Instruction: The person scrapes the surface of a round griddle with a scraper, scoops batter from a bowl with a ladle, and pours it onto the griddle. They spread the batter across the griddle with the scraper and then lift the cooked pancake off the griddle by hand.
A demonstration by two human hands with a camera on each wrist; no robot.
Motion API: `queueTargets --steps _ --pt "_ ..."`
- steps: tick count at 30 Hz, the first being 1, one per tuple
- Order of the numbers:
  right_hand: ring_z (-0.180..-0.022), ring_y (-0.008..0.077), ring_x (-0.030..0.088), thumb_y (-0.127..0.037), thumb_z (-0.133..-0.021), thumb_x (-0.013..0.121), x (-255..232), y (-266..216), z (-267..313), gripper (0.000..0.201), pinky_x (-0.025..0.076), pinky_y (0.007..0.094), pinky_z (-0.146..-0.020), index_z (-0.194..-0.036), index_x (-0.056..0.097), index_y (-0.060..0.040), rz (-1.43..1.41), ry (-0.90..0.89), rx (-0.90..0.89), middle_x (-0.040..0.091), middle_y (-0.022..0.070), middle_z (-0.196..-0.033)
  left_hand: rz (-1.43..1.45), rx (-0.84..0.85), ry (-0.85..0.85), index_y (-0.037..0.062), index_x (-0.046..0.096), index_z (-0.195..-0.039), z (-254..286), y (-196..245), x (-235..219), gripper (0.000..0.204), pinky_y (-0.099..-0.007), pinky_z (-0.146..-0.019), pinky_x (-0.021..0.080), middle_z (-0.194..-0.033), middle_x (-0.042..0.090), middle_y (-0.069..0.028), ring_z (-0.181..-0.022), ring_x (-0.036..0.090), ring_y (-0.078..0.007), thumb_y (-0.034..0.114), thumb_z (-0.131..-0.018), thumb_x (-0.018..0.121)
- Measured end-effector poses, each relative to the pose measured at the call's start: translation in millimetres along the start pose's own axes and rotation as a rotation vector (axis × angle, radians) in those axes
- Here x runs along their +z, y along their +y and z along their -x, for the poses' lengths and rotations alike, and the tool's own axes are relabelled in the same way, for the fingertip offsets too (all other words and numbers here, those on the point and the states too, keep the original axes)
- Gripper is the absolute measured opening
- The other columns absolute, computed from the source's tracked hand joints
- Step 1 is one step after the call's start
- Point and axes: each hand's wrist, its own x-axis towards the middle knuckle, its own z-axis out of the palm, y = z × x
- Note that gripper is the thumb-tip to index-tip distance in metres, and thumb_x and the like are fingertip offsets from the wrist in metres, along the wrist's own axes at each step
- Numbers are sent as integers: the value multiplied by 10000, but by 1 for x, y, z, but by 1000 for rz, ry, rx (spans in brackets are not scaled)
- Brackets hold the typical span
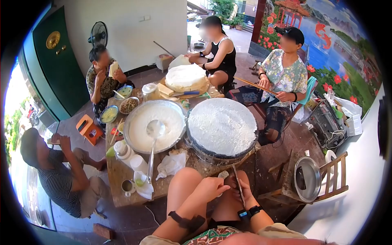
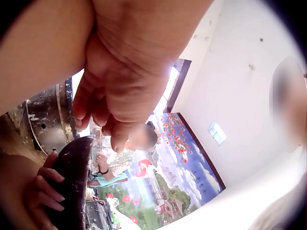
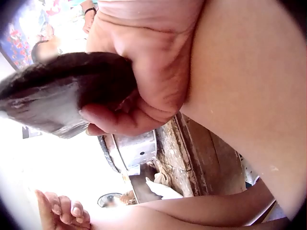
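My right hand (image 1: pixel 243 192) grips a dark, flat scraper with a curved edge (image 3: pixel 62 93), seen nearly edge-on in the head view and upright above my right thigh. My left hand (image 1: pixel 209 189) hangs over my lap with its fingers loosely curled and nothing between them. Just beyond my knees stands a round griddle (image 1: pixel 220 126) coated with a white, patchy layer. To its left, a wide metal basin (image 1: pixel 134 141) contains creamy white batter, with a ladle (image 1: pixel 152 157) resting in it, its handle over the near rim.
A wooden table (image 1: pixel 118 179) carries white bottles (image 1: pixel 123 150), a crumpled cloth (image 1: pixel 171 164), food bowls (image 1: pixel 109 114) and a stack of pale round sheets (image 1: pixel 185 77). Several people sit around it. At right, a metal basin (image 1: pixel 312 171) sits by a wooden chair (image 1: pixel 337 175).
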Motion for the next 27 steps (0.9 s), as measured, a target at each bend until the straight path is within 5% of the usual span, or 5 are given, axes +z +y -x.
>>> queueTargets --steps 7,13,17,27 --pt "-569 119 438 -341 -913 512 -1 0 -2 253 331 197 -410 -996 532 -103 8 -16 6 501 21 -802 8 144 173 34 519 -649 1 -7 6 240 -399 -545 446 -588 530 -125 -611 557 -327 187 -793 635" --pt "-543 119 437 -350 -909 514 -9 0 -6 242 326 198 -392 -963 524 -115 8 -1 15 490 22 -815 159 70 118 37 565 -840 1 -5 3 92 -359 -537 455 -654 577 -130 -579 576 -299 109 -809 614" --pt "-525 120 467 -368 -910 514 -13 -1 -4 260 329 203 -375 -986 539 -121 16 85 17 510 15 -801 69 167 143 59 549 -994 0 -12 7 145 -403 -567 474 -712 615 -165 -657 610 -353 65 -849 545" --pt "-507 67 461 -337 -925 494 -16 1 -3 340 329 182 -369 -1202 520 -142 -2 61 16 532 -11 -813 33 91 118 73 545 -1043 -2 -6 6 175 -407 -570 459 -704 600 -162 -664 600 -349 59 -870 518"
